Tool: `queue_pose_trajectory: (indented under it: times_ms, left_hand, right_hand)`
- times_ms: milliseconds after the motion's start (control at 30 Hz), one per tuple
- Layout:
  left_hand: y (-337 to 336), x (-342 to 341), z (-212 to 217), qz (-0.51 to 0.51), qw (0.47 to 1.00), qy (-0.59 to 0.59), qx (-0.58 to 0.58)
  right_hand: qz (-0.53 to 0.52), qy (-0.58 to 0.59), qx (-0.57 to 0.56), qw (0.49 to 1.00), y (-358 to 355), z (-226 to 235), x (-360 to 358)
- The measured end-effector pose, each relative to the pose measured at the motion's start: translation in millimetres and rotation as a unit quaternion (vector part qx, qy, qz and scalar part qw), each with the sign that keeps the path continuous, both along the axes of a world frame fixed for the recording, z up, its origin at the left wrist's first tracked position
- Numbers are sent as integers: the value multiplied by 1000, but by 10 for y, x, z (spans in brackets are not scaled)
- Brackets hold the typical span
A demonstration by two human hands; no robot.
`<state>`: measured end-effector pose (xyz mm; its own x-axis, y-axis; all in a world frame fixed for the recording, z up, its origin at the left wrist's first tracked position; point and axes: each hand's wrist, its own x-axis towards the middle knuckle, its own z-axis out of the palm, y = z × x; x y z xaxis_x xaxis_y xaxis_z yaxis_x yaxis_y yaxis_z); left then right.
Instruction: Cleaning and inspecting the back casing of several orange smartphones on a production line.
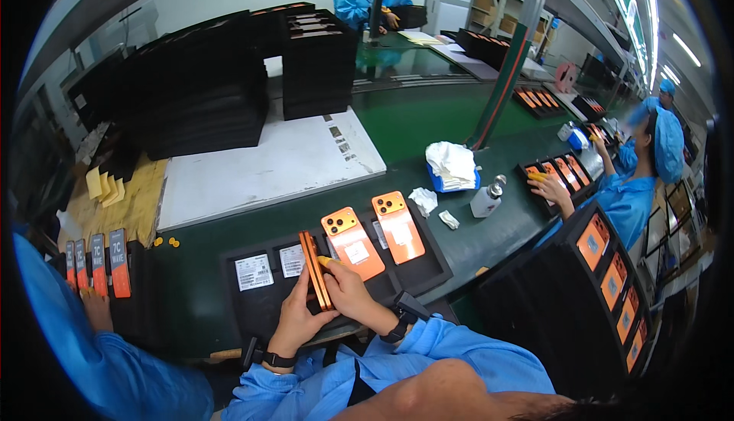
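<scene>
My left hand [297, 322] and my right hand [350, 293] are closed around a pair of orange phones [322, 287], seen edge-on and held upright, one against the other. A yellow finger cover shows on my right hand. Below them lies a black tray [238, 306] with compartments. Its two left compartments show white printed labels [254, 271]. In the right part, one orange phone [359, 257] lies back up close to my right hand. Another orange phone [404, 239] lies back up at the tray's right end, beside a partly covered label.
Beyond the tray stand a blue box of white wipes [453, 167] and a bottle [486, 198]. Stacked black trays rise on the far left [206, 92] and near right [535, 299]. A co-worker's hand [95, 310] touches phones at left; another co-worker [634, 192] works at right.
</scene>
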<state>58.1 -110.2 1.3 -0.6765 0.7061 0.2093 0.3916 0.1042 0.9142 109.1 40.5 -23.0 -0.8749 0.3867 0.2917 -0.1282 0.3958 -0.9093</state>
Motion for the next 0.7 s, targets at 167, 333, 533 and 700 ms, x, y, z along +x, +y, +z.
queue_pose_trajectory:
  times_ms: [167,333,533,700]
  left_hand:
    - [-13,14,13,-4,1000,-6,-18]
    - [-10,8,2,-6,1000,6,-24]
    - [-12,-1,-4,-9,1000,-7,-10]
    - [-7,-15,-34,-5,999,42,-18]
  right_hand:
    - [5,-11,-1,1000,12,80,31]
    - [7,-22,-10,1000,13,90,31]
    - [14,-4,-26,1000,14,68,8]
    - [4,-3,-2,1000,14,41,8]
